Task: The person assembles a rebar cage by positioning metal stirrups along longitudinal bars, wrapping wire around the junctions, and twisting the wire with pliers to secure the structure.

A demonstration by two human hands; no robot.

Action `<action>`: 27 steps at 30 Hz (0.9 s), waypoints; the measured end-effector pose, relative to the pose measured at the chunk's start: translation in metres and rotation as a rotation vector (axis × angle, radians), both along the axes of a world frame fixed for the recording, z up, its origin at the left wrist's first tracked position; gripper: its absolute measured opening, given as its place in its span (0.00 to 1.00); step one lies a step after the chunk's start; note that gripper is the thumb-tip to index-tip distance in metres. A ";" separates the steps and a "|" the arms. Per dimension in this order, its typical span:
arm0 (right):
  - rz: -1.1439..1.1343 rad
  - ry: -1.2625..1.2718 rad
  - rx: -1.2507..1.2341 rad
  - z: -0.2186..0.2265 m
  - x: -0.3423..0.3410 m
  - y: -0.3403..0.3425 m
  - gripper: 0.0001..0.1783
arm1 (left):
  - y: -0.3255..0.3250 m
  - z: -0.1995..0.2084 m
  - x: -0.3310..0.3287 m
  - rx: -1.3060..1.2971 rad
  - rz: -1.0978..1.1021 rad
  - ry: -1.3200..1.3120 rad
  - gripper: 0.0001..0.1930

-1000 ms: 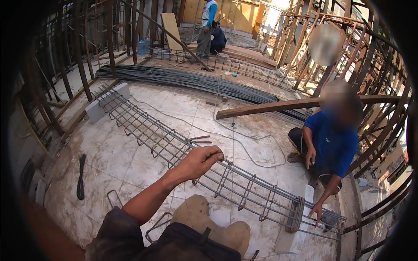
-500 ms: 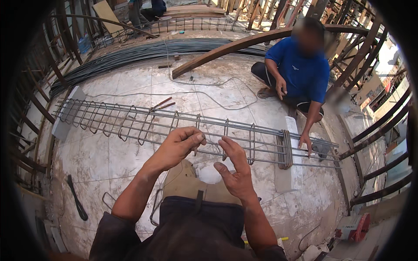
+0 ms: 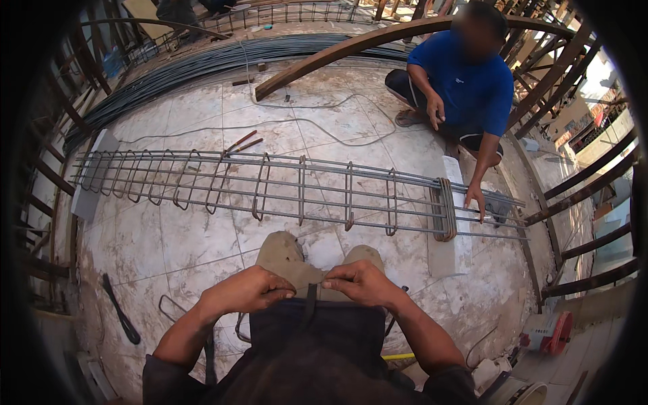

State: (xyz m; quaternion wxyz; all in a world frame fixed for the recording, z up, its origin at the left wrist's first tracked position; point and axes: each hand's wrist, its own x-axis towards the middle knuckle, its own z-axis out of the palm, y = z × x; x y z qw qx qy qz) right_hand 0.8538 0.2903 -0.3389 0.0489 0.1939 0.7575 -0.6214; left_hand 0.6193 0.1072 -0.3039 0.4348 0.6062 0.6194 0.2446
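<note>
Low over my lap, my left hand (image 3: 253, 290) is closed in a pinch at the beige trousers (image 3: 283, 253). My right hand (image 3: 361, 282) pinches too, its fingertips beside a dark strap (image 3: 311, 300) hanging at my waist. What either hand holds is too small to make out. Beyond my knees lies a long rebar cage (image 3: 302, 192) with spaced stirrups, apart from my hands. Several stirrups are bunched (image 3: 444, 209) near its right end. Pliers with reddish handles (image 3: 243, 144) rest against its far side.
White blocks (image 3: 96, 172) (image 3: 445, 260) bear the cage's ends. A co-worker in a blue shirt (image 3: 462, 88) squats at right, one hand (image 3: 475, 201) at the bars. Behind lie a rebar pile (image 3: 196, 67), a curved brown beam (image 3: 351, 52) and a grey cable (image 3: 283, 121). A black strap (image 3: 120, 310) lies left.
Both hands have dropped from in front of the cage to my lap, and the right fingers have closed from spread to pinched. The co-worker's hand stays at the bars.
</note>
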 end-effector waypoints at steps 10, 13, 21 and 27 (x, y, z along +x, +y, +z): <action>-0.709 0.143 0.166 -0.103 -0.039 0.147 0.18 | 0.085 -0.084 -0.083 0.274 1.047 -0.181 0.16; -0.846 0.192 0.227 -0.142 -0.061 0.196 0.18 | 0.169 -0.090 -0.102 0.220 1.046 0.031 0.22; -0.898 -0.198 -0.713 -0.212 -0.052 0.105 0.18 | 0.420 -0.186 -0.091 -0.048 0.660 0.398 0.34; -1.358 0.403 -1.524 -0.243 -0.057 0.074 0.23 | 0.481 -0.236 -0.076 -0.397 0.370 0.533 0.31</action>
